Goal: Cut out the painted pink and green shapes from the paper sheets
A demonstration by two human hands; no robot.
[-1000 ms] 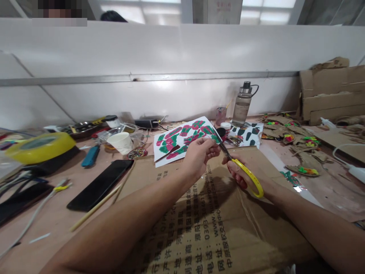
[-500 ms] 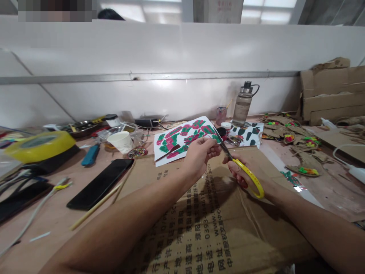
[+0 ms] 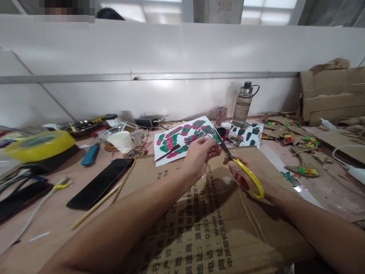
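My left hand (image 3: 203, 152) is closed in a pinch at the right side of a white paper sheet (image 3: 182, 137) painted with green and crimson patches. Its fingertips hide the exact spot they grip. In my right hand (image 3: 243, 173) is a pair of scissors with yellow handles (image 3: 251, 179). The scissor blades point up and left, past my left fingertips, along the sheet's right edge. A dark narrow strip (image 3: 168, 154) shows against the sheet's lower left. Below both hands lies a flat printed cardboard piece (image 3: 182, 228).
To the left are a black phone (image 3: 101, 184), a wooden stick (image 3: 95, 207), a paper cup (image 3: 121, 142) and yellow tape (image 3: 40, 146). Behind the hands stands a water bottle (image 3: 242, 104). Decorated brown pieces (image 3: 303, 167) lie at right, before a cardboard box (image 3: 332, 93).
My hands, the scissors and the painted sheet show almost no movement. At the top left, the blurred-out person has shifted slightly to the right.
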